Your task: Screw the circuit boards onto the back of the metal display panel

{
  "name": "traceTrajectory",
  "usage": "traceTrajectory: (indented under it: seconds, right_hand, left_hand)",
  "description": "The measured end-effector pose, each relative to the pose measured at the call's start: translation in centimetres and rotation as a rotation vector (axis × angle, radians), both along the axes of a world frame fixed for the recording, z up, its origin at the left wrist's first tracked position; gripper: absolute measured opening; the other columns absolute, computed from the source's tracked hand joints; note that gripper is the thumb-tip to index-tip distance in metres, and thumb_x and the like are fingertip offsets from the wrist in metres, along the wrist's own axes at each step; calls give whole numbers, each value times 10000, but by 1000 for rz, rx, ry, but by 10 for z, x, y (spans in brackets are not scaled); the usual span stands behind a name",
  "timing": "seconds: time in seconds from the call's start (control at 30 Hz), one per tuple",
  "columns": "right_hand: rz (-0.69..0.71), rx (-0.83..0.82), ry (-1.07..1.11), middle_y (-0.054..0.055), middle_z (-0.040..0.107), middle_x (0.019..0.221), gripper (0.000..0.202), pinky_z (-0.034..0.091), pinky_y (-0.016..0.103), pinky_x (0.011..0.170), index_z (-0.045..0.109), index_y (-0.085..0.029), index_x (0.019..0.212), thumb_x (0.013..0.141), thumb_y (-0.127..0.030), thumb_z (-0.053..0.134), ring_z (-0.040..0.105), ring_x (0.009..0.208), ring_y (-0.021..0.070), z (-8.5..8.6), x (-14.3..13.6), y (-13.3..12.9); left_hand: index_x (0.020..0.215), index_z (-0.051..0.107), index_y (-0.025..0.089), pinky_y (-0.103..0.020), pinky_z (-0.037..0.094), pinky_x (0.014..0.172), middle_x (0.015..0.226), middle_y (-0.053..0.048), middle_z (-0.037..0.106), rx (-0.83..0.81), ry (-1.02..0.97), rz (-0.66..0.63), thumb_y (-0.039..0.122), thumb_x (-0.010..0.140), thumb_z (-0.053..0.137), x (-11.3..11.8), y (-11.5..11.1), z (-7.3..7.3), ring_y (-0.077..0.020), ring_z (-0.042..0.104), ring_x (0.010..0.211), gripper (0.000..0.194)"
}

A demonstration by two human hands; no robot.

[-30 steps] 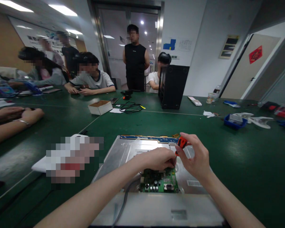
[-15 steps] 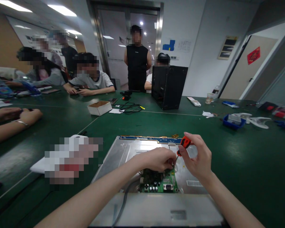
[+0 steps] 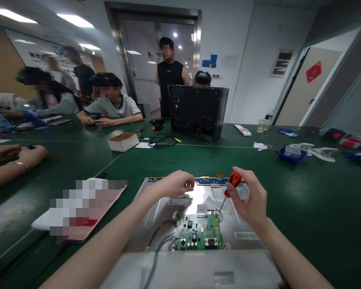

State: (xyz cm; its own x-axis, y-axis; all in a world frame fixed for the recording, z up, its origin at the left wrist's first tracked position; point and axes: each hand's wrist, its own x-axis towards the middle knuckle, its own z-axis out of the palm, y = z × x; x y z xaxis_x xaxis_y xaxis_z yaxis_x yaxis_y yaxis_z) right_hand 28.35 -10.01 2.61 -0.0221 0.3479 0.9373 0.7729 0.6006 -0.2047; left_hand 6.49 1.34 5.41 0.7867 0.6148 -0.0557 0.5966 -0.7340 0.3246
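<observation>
My right hand (image 3: 252,196) grips a small screwdriver (image 3: 235,179) by its orange-and-black handle. The slanted shaft reaches down to the upper right corner of a green circuit board (image 3: 191,232). That board sits on the silver metal back of a flat display panel (image 3: 246,235). Over the panel's upper left part hovers my left hand (image 3: 178,184), its fingers curled together; whatever is between them, if anything, is hidden. Grey cables (image 3: 156,261) run from the board's left side toward me. Along the panel's far edge lies a blue circuit strip (image 3: 203,181).
A pink tablet-like object (image 3: 104,210) lies left of the panel. Farther back are an open white box (image 3: 123,142), a black cable (image 3: 164,139) and a black computer case (image 3: 195,110). A blue tray (image 3: 291,154) stands right. Several people are around the table; another person's hands (image 3: 31,155) rest at left.
My left hand has lifted from the screwdriver tip and moved up and left, uncovering the board. My right hand keeps its place. The black case across the table has turned, its broad side facing me.
</observation>
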Motion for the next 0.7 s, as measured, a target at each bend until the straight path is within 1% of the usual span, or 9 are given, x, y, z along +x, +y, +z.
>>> traceTrajectory:
  seconds: [0.1,0.2,0.27,0.37,0.47,0.6,0.7]
  right_hand:
    - [-5,-4,-2,11,653,855,365,566,295,586,536,-261,1314,956,-218,596,645,703,170,0,0,1]
    - [-2,-3,0,10,657,851,357,570,295,589,538,-259,1307,957,-221,598,647,699,170,1,0,1]
    - [2,-5,0,10,656,851,354,570,290,589,535,-258,1306,959,-217,596,645,696,165,2,0,0]
    - [3,-10,2,12,654,862,345,569,286,589,534,-251,1302,964,-219,595,640,694,161,2,2,1]
    - [-6,-16,8,15,651,874,340,568,290,591,532,-250,1303,969,-235,594,634,693,162,2,3,1]
    - [-16,-13,11,13,645,882,350,560,291,592,525,-256,1311,969,-237,598,624,690,160,2,4,2]
    - [-8,-15,15,14,641,881,364,554,288,597,523,-250,1318,964,-228,607,622,701,161,1,5,2]
  left_hand:
    - [876,698,161,-214,374,600,811,-24,711,-28,72,32,148,863,648,-11,0,-2,-149,617,713,53]
    - [882,694,162,-211,366,579,817,-27,712,-17,83,74,175,849,673,-16,-2,-8,-150,612,700,41]
    - [841,684,160,-209,363,574,795,-24,705,-10,73,99,143,832,650,-17,-4,-14,-145,603,682,39]
    - [771,665,157,-206,367,580,760,-19,693,-18,35,114,91,801,590,-17,-7,-22,-142,598,673,105]
    - [769,663,156,-216,368,586,755,-24,688,-17,9,137,71,791,561,-17,-9,-28,-151,596,672,135]
    - [772,652,157,-233,372,603,762,-32,684,-22,-12,145,80,806,577,-16,-11,-29,-162,595,680,112]
    - [775,643,165,-243,387,641,784,-31,681,-2,-106,103,85,806,603,-8,-26,-25,-167,596,716,94]
